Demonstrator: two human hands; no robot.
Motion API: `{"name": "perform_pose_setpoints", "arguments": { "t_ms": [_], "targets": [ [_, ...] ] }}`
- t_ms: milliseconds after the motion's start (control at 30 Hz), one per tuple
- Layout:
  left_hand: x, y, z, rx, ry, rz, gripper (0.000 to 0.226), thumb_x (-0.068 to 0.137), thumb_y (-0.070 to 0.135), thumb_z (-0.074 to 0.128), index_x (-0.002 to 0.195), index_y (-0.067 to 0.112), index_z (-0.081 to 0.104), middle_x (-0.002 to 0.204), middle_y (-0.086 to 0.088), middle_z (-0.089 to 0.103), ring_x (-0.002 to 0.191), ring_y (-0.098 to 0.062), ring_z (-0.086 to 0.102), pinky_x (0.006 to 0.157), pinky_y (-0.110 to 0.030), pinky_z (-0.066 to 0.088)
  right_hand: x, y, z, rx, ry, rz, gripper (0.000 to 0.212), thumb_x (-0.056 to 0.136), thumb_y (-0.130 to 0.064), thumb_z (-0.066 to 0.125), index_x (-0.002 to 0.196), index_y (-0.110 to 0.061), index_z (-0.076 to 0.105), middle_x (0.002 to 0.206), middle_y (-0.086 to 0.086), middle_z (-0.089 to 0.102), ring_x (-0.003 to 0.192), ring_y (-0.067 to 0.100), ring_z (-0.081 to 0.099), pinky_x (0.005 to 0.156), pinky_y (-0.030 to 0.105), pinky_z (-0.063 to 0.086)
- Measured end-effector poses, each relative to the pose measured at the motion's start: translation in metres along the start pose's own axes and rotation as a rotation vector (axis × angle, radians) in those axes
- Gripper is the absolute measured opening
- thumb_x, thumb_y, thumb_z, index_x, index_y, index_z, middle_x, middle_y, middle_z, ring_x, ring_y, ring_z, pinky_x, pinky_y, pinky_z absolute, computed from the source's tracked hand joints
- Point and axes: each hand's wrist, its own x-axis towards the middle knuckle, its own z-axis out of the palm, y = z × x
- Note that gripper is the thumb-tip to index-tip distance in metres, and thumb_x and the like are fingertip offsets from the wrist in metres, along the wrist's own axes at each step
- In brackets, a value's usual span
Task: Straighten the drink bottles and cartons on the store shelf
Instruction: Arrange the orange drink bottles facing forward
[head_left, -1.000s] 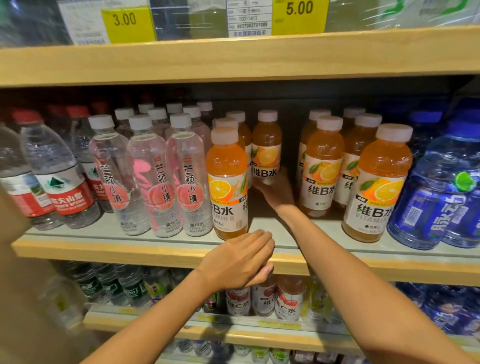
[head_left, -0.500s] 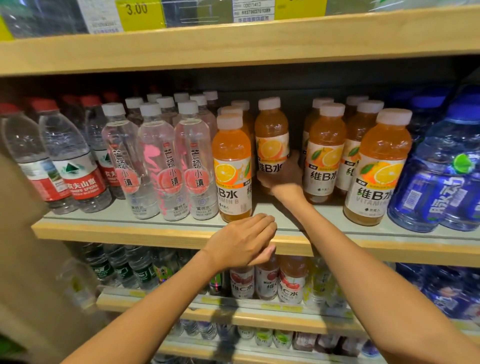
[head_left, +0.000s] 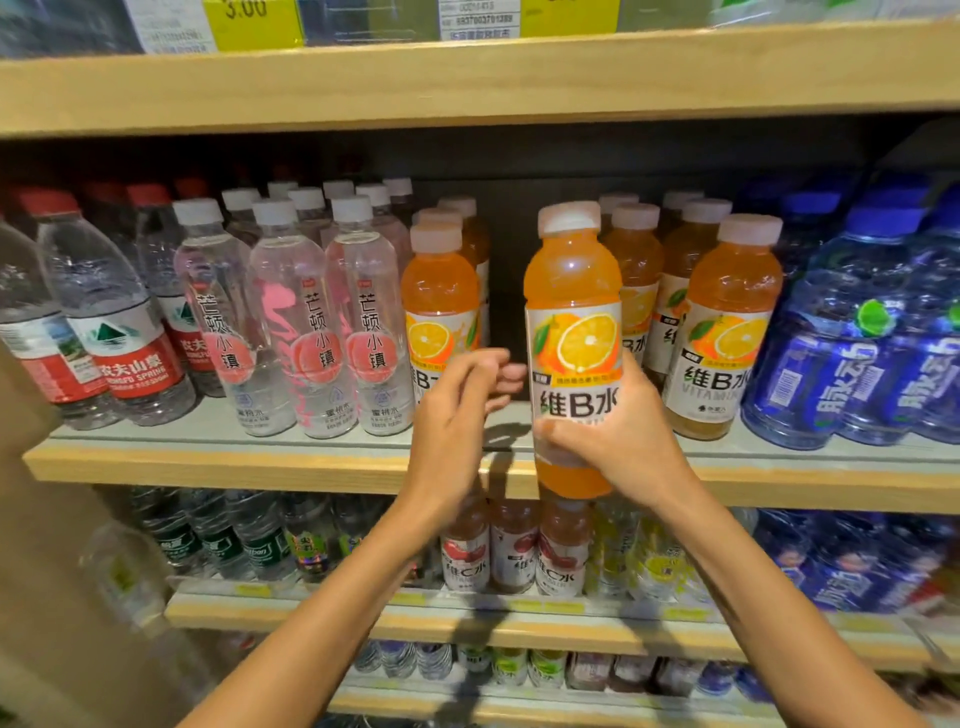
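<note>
Right grip (head_left: 618, 441) around orange bottle (head_left: 571, 280), thumb in front; left grip (head_left: 452, 410) loose-fingered just beside.

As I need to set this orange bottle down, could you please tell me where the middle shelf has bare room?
One bare lane runs back between the left orange row and the right orange rows, behind the held bottle. The clear bottles and blue bottles stand crowded on either side.

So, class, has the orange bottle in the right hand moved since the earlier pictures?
Yes. The orange bottle, gripped by the right hand, came forward from deep on the shelf to its wooden front edge.
</note>
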Motion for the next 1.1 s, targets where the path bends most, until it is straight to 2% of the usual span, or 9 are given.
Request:
{"name": "perform_pose_setpoints", "arguments": {
  "t_ms": [133,233,367,500,633,767,933,1000,1100],
  "targets": [
    [0.007,0.028,0.023,-0.254,-0.120,-0.074,0.038,0.087,0.046,0.057,0.104,0.013,0.065,0.094,-0.002,0.072,0.085,-0.010,0.069,0.073,-0.019,0.052,-0.025,0.002,0.006,0.151,-0.123,0.056,0.070,0.044,-0.037,0.078,0.107,-0.023,0.051,0.088,-0.007,0.071,0.079,0.006,0.068,0.067,0.019,0.053],
    [0.006,0.032,0.036,-0.218,-0.028,-0.123,0.031,0.078,0.037,0.074,0.100,0.017,0.066,0.085,0.001,0.073,0.080,-0.012,0.071,0.069,-0.023,0.054,-0.035,0.002,0.016,0.063,-0.088,0.097,0.068,0.044,-0.034,0.074,0.106,-0.025,0.048,0.085,-0.002,0.069,0.077,0.016,0.068,0.069,0.045,0.057],
    [0.014,0.037,0.041,-0.185,-0.006,-0.156,0.017,0.072,0.027,0.081,0.080,0.022,0.068,0.069,0.005,0.070,0.068,-0.009,0.069,0.061,-0.022,0.053,-0.037,0.002,0.021,-0.004,-0.024,0.100,0.072,0.047,-0.043,0.075,0.110,-0.026,0.045,0.086,-0.011,0.069,0.078,0.006,0.067,0.070,0.039,0.057],
    [0.022,0.038,0.035,-0.298,-0.123,-0.242,0.023,0.065,0.027,0.082,0.082,0.021,0.068,0.077,-0.004,0.073,0.072,-0.018,0.071,0.062,-0.029,0.058,-0.037,0.014,0.009,0.506,-0.202,0.212,0.069,0.060,-0.043,0.079,0.120,-0.020,0.053,0.105,-0.005,0.072,0.097,0.013,0.069,0.075,0.024,0.054],
    [0.030,0.035,0.028,-0.607,-0.465,-0.476,0.059,0.043,0.033,0.090,0.094,0.010,0.073,0.088,-0.010,0.073,0.076,-0.025,0.071,0.066,-0.032,0.057,-0.041,0.025,0.002,0.957,-0.597,0.423,0.081,0.065,-0.050,0.081,0.126,-0.005,0.054,0.108,0.020,0.067,0.096,0.032,0.067,0.085,0.042,0.055],
    [0.033,0.024,0.030,-0.875,-0.647,-0.554,0.069,0.044,0.033,0.093,0.101,0.005,0.067,0.093,-0.011,0.068,0.077,-0.026,0.068,0.072,-0.033,0.057,-0.043,0.026,0.006,1.071,-0.780,0.404,0.070,0.068,-0.043,0.082,0.119,-0.003,0.056,0.101,0.019,0.065,0.090,0.030,0.066,0.082,0.043,0.055],
    [0.037,0.017,0.029,-0.768,-0.632,-0.496,0.072,0.046,0.044,0.091,0.104,0.006,0.071,0.102,-0.014,0.071,0.089,-0.027,0.070,0.078,-0.036,0.057,-0.043,0.022,0.003,0.844,-0.576,0.333,0.062,0.065,-0.038,0.082,0.113,-0.006,0.059,0.091,0.020,0.065,0.079,0.031,0.066,0.070,0.040,0.057],
    [0.039,0.019,0.029,-0.490,-0.479,-0.400,0.075,0.052,0.055,0.085,0.110,0.012,0.067,0.105,-0.010,0.072,0.094,-0.023,0.070,0.079,-0.035,0.056,-0.044,0.020,-0.002,0.679,-0.421,0.310,0.054,0.063,-0.034,0.078,0.107,-0.007,0.064,0.090,0.020,0.068,0.079,0.031,0.068,0.069,0.040,0.057],
    [0.037,0.021,0.028,-0.128,-0.226,-0.172,0.041,0.083,0.049,0.066,0.108,0.017,0.064,0.102,-0.003,0.072,0.090,-0.014,0.070,0.073,-0.026,0.053,-0.043,0.015,-0.006,0.425,-0.219,0.269,0.054,0.059,-0.043,0.074,0.101,-0.010,0.067,0.088,0.011,0.074,0.083,0.024,0.070,0.070,0.032,0.056]
  ]
}}
